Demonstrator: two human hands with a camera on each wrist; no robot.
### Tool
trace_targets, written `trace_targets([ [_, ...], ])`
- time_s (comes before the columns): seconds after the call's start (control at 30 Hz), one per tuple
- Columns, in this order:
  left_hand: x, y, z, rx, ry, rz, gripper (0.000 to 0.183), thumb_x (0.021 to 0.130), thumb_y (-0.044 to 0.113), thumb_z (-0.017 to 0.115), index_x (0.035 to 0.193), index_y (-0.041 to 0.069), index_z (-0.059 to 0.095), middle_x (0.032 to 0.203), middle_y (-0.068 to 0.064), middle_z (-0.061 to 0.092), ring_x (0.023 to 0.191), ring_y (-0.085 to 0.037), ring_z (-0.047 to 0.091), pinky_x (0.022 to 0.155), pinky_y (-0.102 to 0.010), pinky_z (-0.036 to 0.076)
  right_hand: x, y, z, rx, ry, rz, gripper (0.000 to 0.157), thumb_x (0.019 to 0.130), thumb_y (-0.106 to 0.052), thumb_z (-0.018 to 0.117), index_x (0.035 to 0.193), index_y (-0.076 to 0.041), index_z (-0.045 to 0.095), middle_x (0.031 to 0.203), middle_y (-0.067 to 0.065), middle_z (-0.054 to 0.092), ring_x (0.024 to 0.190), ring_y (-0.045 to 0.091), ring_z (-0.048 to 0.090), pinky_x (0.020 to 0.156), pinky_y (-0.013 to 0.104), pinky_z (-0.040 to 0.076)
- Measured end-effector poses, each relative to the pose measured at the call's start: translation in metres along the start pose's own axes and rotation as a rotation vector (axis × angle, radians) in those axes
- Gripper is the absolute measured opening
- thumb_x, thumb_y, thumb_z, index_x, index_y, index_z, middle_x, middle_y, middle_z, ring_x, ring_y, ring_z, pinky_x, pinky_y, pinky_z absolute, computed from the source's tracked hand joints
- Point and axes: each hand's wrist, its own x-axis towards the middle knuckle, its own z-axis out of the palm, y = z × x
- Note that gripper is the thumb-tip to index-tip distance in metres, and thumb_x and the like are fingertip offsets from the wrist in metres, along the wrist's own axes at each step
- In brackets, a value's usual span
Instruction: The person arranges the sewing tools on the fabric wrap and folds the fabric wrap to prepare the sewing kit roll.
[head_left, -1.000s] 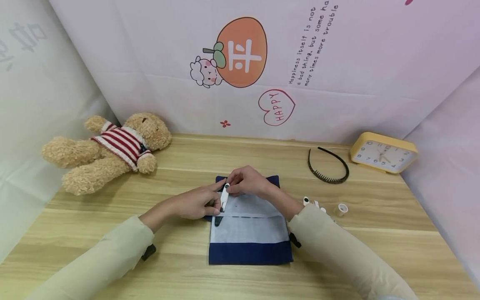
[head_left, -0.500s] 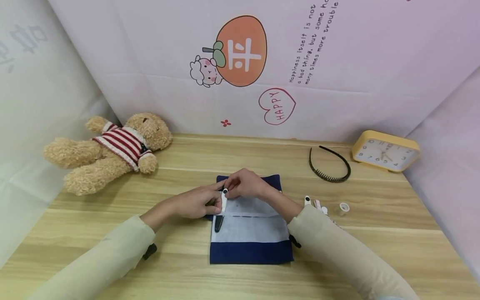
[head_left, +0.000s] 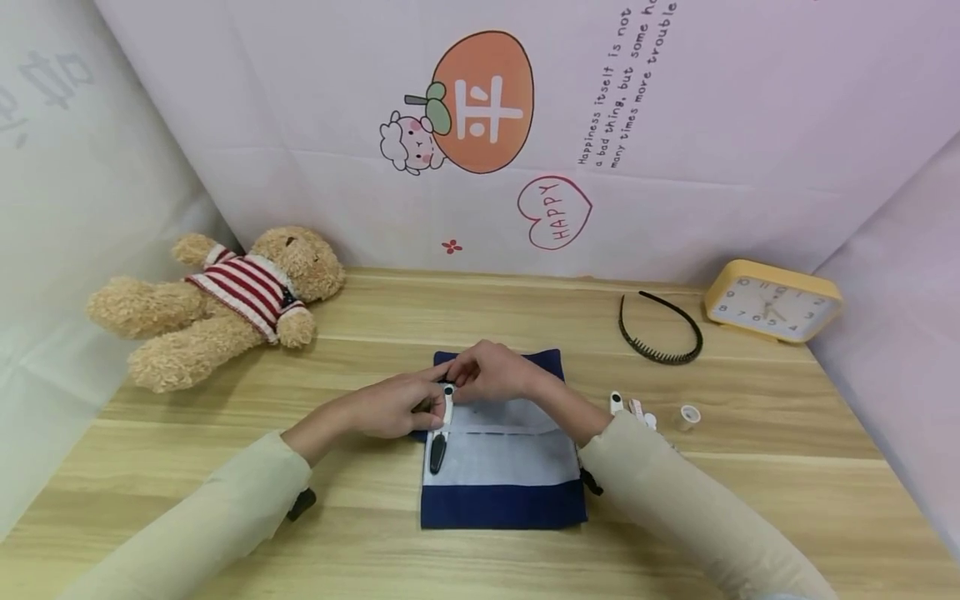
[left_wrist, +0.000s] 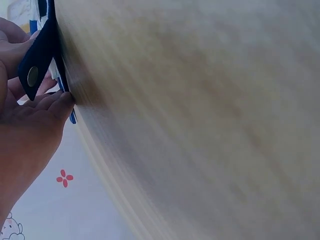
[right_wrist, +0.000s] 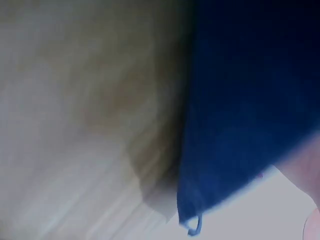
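A cloth pouch, pale grey inside with navy ends, lies spread on the table. At its left side a slim white tool with a black dot at the top and a black lower end passes under the stitched pale band. My left hand grips the pouch's left edge beside the tool, index finger stretched toward the top. My right hand pinches the tool's upper end. A navy strap with a metal snap hangs by the left fingers. Navy cloth blocks the right wrist view.
A teddy bear lies at the back left. At the back right are a black toothed headband and a yellow alarm clock. Small white items and a small spool-like roll lie beyond the right forearm.
The white tool has slid down toward me through the band, with more of its black end showing below. My right fingertips have moved slightly down with it; the left hand stays about put.
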Motion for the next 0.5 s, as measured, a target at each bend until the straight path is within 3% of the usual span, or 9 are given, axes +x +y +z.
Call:
trace_targets([
  [0.13, 0.001, -0.001, -0.002, -0.032, -0.01, -0.016, 0.013, 0.101, 0.014, 0.065, 0.089, 0.018, 0.062, 0.164, -0.024, 0.019, 0.091, -0.02, 0.056, 0.09, -0.04, 0.042, -0.009, 0.006, -0.012, 0.003, 0.009, -0.057, 0.029, 0.091, -0.008, 0.075, 0.117, 0.002, 0.07, 0.102, 0.007, 0.07, 0.092, 0.015, 0.064, 0.079, 0.027, 0.054],
  [0.3, 0.002, -0.002, -0.005, -0.03, 0.015, -0.041, 0.009, 0.102, 0.028, 0.064, 0.096, 0.022, 0.063, 0.16, -0.018, 0.035, 0.117, -0.026, 0.057, 0.095, -0.043, 0.043, -0.024, 0.017, -0.026, 0.063, 0.056, -0.089, 0.029, 0.092, -0.009, 0.074, 0.118, 0.003, 0.068, 0.108, 0.011, 0.07, 0.095, 0.02, 0.066, 0.081, 0.031, 0.056],
  [0.43, 0.005, 0.0, -0.006, -0.008, 0.047, -0.019, 0.011, 0.102, 0.032, 0.063, 0.102, 0.021, 0.063, 0.151, -0.015, 0.049, 0.099, -0.019, 0.06, 0.086, -0.04, 0.046, -0.04, 0.025, -0.035, 0.125, 0.1, -0.06, 0.032, 0.093, -0.011, 0.074, 0.121, 0.004, 0.067, 0.114, 0.016, 0.069, 0.1, 0.025, 0.067, 0.084, 0.035, 0.056],
  [0.5, 0.006, 0.0, -0.006, -0.009, 0.053, -0.014, 0.013, 0.103, 0.032, 0.063, 0.106, 0.019, 0.064, 0.15, -0.013, 0.051, 0.098, -0.016, 0.06, 0.086, -0.038, 0.046, -0.047, 0.029, -0.039, 0.133, 0.114, -0.038, 0.033, 0.094, -0.012, 0.073, 0.123, 0.003, 0.067, 0.116, 0.016, 0.068, 0.102, 0.026, 0.067, 0.084, 0.036, 0.056],
])
